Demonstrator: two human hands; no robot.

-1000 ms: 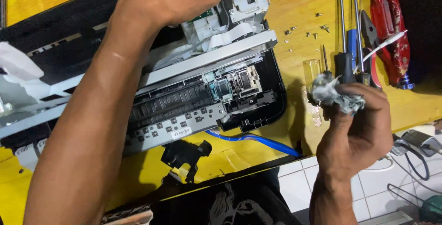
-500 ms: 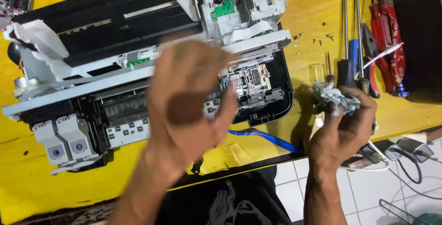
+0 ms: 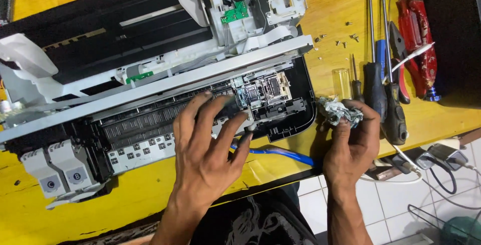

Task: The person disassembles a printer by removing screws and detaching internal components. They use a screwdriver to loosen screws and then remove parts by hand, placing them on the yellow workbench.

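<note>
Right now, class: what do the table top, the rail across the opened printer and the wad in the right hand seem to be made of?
Table top: probably wood painted glossy yellow, with worn dark patches. Rail: looks like bare sheet metal, a dull grey, straight, thin strip. Wad in the right hand: seemingly crumpled tissue or cloth, whitish with grey stains; which one is unclear.

Yellow wooden tabletop (image 3: 150, 210), scuffed and stained, black patches along its near edge. White tiled floor (image 3: 320, 207) with dark grout below right. Cables (image 3: 441, 190) trail across the tiles. Even indoor light, soft shadows.
</note>
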